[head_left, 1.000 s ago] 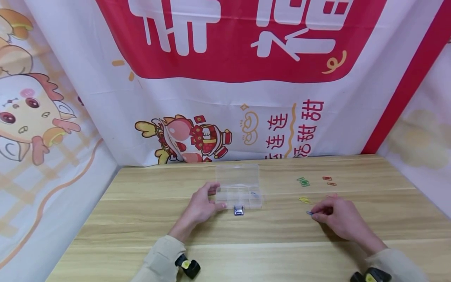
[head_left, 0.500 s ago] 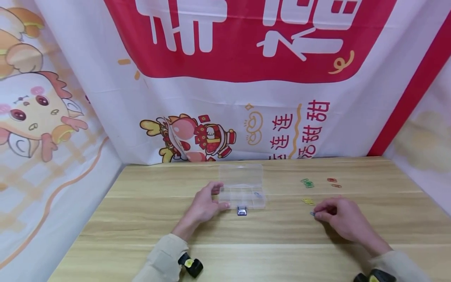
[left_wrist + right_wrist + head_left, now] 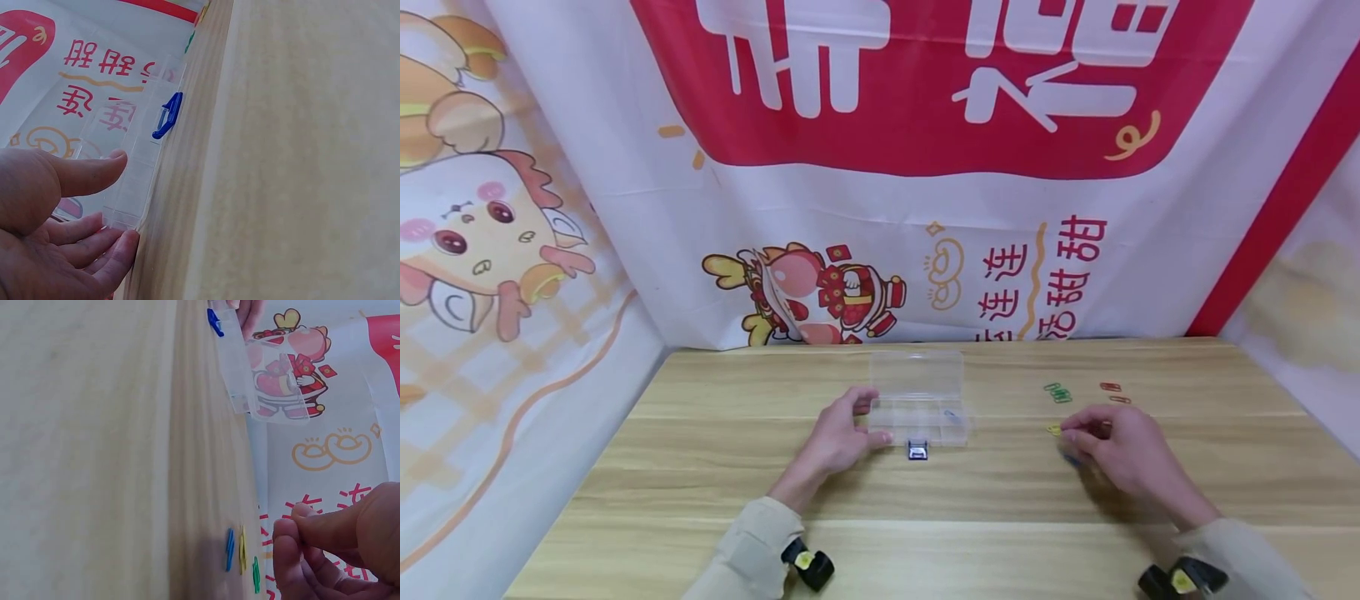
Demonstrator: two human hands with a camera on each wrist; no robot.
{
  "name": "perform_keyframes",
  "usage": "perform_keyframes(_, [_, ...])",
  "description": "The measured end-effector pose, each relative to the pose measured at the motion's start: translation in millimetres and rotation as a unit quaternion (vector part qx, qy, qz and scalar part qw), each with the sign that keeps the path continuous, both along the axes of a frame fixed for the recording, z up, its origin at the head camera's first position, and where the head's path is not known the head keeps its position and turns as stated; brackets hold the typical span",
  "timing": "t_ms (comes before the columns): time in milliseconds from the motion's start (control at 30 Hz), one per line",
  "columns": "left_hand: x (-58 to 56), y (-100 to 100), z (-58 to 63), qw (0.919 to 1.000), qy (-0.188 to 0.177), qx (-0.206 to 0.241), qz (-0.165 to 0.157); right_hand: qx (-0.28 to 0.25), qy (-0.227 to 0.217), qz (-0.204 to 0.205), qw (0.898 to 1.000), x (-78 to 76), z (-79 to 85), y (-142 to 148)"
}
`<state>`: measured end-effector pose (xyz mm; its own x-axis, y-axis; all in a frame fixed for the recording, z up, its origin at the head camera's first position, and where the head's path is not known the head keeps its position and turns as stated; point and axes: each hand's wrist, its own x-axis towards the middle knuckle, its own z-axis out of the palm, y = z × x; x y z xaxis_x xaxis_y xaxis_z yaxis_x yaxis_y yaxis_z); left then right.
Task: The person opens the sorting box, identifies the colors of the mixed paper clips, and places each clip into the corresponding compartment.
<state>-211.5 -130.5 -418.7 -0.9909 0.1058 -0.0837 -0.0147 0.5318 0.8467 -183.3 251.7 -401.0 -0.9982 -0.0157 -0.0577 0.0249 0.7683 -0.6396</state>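
A clear plastic compartment box [image 3: 917, 422] lies with its lid [image 3: 916, 373] raised at the back and a blue latch [image 3: 917, 450] at the front. A blue paper clip [image 3: 951, 416] is in its right-hand compartment. My left hand [image 3: 841, 433] grips the box's left end, thumb at the front, fingers at the side. My right hand [image 3: 1122, 446] is above the small clip groups, thumb and forefinger pinched on a blue paper clip that the fingertips hide. Below it lie blue paper clips [image 3: 230, 550] and yellow paper clips [image 3: 242, 551] on the table.
Green paper clips [image 3: 1058, 392] and red paper clips [image 3: 1110, 387] lie farther back on the wooden table [image 3: 760, 483]. A printed cloth [image 3: 820, 192] hangs along the table's back edge.
My right hand has risen from the blue paper clips and shifted slightly back towards the yellow ones, its fingers pinched. My left hand stays at the box. The head view has shifted a little.
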Motion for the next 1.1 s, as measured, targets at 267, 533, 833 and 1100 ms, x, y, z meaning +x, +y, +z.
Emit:
perform_keyframes(267, [-1.3,0,-1.6,1.0000,0.005,0.005,-0.006,-0.026,0.022,0.022,0.999,-8.6,3.7,-15])
perform_keyframes(533, [-1.5,2,-1.8,1.0000,-0.001,0.001,-0.002,-0.042,0.037,0.024,0.998,-19.2,6.4,-35])
perform_keyframes(833, [-0.9,0,0.4,1.0000,-0.001,-0.002,0.000,-0.069,0.061,0.042,0.995,-34.1,8.8,-59])
perform_keyframes(1100, [-0.3,1,0.2,1.0000,-0.001,-0.003,0.000,-0.069,0.069,0.052,0.994,-46.1,3.5,-80])
